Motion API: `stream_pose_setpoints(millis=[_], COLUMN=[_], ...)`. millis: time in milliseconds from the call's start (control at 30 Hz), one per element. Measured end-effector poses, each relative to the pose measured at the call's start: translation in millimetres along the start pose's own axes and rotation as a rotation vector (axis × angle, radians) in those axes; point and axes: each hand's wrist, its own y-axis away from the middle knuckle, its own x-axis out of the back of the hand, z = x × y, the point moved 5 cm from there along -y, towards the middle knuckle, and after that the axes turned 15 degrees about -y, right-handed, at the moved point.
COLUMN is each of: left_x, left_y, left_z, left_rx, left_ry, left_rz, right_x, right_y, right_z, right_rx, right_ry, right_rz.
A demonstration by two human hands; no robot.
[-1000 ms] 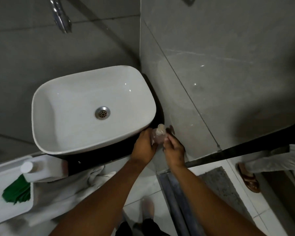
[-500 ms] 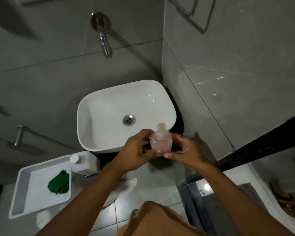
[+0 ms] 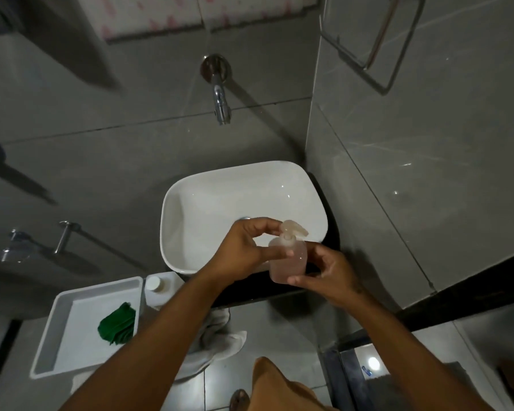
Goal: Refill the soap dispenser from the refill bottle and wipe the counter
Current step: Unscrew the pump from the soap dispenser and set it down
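Since the earlier frame, soap dispenser [image 3: 288,259] lifted higher, held over sink [image 3: 190,200] front rim. Right hand [image 3: 330,271] wraps its body; left hand [image 3: 244,247] pinches the pump neck. Long axis near upright. Refill bottle [image 3: 158,287] sits lower left, nearer left hand.

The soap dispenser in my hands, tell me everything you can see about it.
The soap dispenser is a small clear plastic bottle, held roughly upright in front of the white basin, with pale pinkish liquid inside. A translucent pump head sits on its neck, spout pointing right. The right hand grips the lower body; the left hand touches its upper part and the pump. No label is visible.
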Motion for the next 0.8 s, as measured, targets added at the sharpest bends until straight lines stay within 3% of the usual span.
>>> stream_pose_setpoints(millis=[67, 200, 333, 467, 600, 733, 800], left_x=[0.3, -0.6, 5.3, 3.8, 8.3, 4.5, 7.8], left_y=[-1.3, 2.5, 1.9, 5.3, 4.8, 7.6, 8.2], left_z=[-2.5, -2.9, -8.4, -4.2, -4.1, -0.7, -1.6], left_rx=[-0.011, -0.087, 0.022, -0.054, 0.008, -0.031, 0.005], left_ry=[0.030, 0.092, 0.063, 0.125, 0.101, 0.162, 0.165], left_rz=[0.059, -0.075, 0.018, -0.090, 0.041, -0.038, 0.012], right_x=[-2.3, -3.0, -6.6, -9.7, -10.6, -11.6, -11.4], right_y=[-0.6, -1.4, -0.7, -1.7, -1.2, -0.2, 0.2], right_z=[0.2, 1.0, 2.7, 2.2, 3.1, 5.1, 5.9], right_rx=[0.002, 0.010, 0.009, 0.021, 0.016, 0.017, 0.016], right_ry=[0.001, 0.013, 0.017, 0.012, 0.010, -0.003, -0.011], right_rz=[-0.006, 0.006, -0.024, -0.030, -0.031, -0.018, -0.019])
